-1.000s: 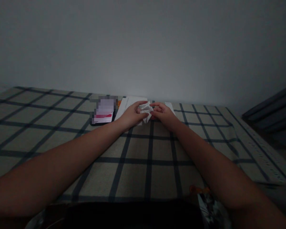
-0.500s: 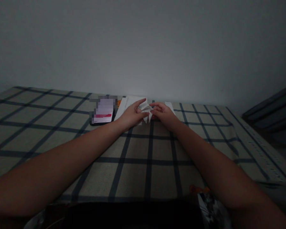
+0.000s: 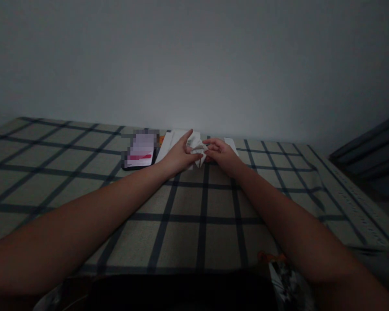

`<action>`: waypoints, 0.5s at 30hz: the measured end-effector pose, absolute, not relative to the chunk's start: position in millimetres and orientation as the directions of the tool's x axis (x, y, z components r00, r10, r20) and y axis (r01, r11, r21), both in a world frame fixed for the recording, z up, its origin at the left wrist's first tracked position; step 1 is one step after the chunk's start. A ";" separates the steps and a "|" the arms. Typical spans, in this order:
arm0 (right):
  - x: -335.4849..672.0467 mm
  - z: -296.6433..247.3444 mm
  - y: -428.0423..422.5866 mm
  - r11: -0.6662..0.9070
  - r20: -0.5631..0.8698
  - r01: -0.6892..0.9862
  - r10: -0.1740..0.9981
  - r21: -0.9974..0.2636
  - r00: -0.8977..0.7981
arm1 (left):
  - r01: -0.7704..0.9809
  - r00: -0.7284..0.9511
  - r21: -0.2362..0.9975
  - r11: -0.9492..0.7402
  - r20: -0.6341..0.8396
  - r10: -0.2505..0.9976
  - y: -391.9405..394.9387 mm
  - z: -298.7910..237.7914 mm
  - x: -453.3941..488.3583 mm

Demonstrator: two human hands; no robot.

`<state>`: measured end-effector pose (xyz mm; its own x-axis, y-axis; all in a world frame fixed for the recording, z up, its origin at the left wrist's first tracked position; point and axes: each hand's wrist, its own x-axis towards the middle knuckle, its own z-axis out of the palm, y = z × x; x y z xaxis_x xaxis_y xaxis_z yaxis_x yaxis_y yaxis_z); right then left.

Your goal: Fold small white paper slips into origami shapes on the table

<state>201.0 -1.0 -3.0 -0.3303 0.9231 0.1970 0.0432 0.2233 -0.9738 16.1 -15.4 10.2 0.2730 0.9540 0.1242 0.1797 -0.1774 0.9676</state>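
Between my two hands is a small crumpled piece of white paper, with folds and pointed corners showing. My left hand holds its near left side; the index finger is raised off it and points away from me. My right hand pinches the right side of the same piece with bent fingers. Flat white paper sheets lie beneath and behind my left hand. The undersides of the fingers are hidden.
A phone with a lit, blurred screen lies left of the sheets. Another white sheet's edge shows behind my right hand. Checked cloth covers the surface, which meets a plain wall. Dark slats stand at the right.
My left index finger has lifted away from the white paper. The paper is more bunched up, and its hanging points have drawn in. My right hand has barely moved.
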 end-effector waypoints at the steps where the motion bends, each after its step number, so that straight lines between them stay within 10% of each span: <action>1: 200.9 -3.1 -1.0 0.228 0.202 0.039 0.921 -0.973 -0.332 | 0.177 0.274 0.968 -0.178 0.125 0.953 -15.1 9.9 16.3; 15: 201.3 -6.5 4.2 0.269 0.257 -0.011 0.909 -0.963 -0.328 | 0.155 0.299 0.960 -0.235 0.181 0.937 -12.1 6.1 17.5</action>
